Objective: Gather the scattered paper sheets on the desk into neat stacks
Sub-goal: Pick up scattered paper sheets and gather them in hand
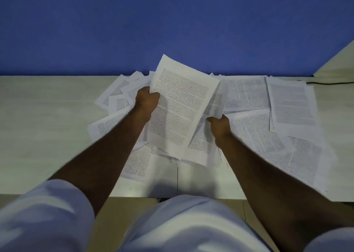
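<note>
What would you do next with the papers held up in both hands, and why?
Probably square them up: the held sheets are fanned and askew between the left hand and right hand. Then set them on bare desk, since loose sheets lie scattered.

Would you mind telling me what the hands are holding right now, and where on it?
A bundle of printed sheets: the left hand grips its left edge, the right hand its lower right edge.

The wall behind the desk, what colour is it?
Plain blue wall, seen best in the head view.
</note>
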